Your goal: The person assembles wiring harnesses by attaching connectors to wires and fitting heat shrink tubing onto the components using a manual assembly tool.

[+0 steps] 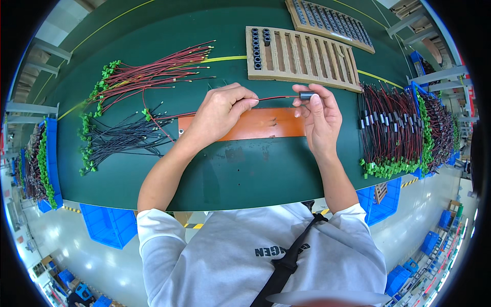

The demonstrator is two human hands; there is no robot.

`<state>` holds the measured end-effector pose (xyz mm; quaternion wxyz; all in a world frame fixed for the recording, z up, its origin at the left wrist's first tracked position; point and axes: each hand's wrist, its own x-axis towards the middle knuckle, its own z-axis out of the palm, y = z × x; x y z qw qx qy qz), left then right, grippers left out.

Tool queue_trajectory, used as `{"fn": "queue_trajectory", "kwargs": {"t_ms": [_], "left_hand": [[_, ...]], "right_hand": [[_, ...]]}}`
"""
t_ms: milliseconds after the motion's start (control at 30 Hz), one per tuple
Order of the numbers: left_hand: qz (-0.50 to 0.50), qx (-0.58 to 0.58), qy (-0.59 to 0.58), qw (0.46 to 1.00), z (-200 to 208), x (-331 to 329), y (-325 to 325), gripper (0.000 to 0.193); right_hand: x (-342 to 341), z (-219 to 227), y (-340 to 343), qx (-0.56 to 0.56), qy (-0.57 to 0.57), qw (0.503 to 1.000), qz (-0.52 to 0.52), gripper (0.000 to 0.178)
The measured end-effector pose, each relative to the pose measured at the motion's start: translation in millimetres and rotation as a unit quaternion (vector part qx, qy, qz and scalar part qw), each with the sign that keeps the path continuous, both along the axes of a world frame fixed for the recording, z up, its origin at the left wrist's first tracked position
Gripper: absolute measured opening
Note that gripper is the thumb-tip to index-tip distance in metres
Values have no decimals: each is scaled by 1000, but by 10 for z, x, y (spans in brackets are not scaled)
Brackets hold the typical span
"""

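Note:
Between thumb and fingers my left hand pinches a red wire that stretches across to my right hand. A small dark grey cylinder is held in the fingertips of my right hand, and the wire's end meets its left side; whether it goes inside is too small to tell. Beneath both hands lies an orange strip on the green table. Left of my left hand are a bundle of red wires and a bundle of black wires, both with green connectors.
A wooden slotted tray with several dark cylinders stands behind my hands. Another tray, filled with cylinders, lies beyond it. Many wires with cylinders are piled at the right. Blue bins sit below the table's front edge.

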<state>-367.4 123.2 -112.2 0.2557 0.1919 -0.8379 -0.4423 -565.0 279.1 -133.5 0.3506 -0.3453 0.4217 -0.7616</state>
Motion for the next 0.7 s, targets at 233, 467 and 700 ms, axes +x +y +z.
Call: {"fn": "queue_trajectory", "kwargs": {"t_ms": [233,467,700], "left_hand": [[-18,-25,35,999,15,-19,62,15],[-44,114,18,992,32,-70,145,34],[-13,127,55,990,28,-53,230,33]], "right_hand": [[115,-13,-15,39,64,997,10,31],[348,-9,-29,73,81,992,59,40],[384,-147,-46,19,-62,990,122,42]]}}
